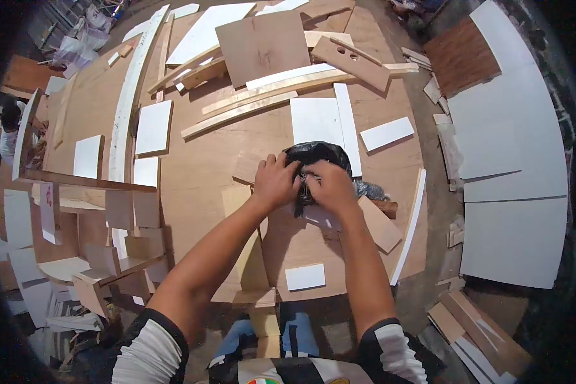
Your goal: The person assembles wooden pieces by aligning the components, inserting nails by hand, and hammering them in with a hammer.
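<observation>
A crumpled black plastic bag [320, 152] sits on the plywood tabletop in front of me, with small shiny metal pieces at its mouth, too small to name. My left hand [277, 181] is closed on the bag's left side, fingers bent inward. From the right, my right hand [329, 185] curls its fingers into the bag's opening, close to the left. Its fingertips are partly hidden. Just right of the bag lie a clear plastic bundle [370, 191] and a brown cylindrical piece [385, 208]. A white panel [315, 118] rests behind the bag.
Wood strips [249, 114], a plywood square [262, 48] and white boards [387, 134] lie across the tabletop [198, 173]. A partly built wooden frame [96, 182] stands at left, with another person [9, 128] beyond it. Large white sheets [512, 141] lean at right.
</observation>
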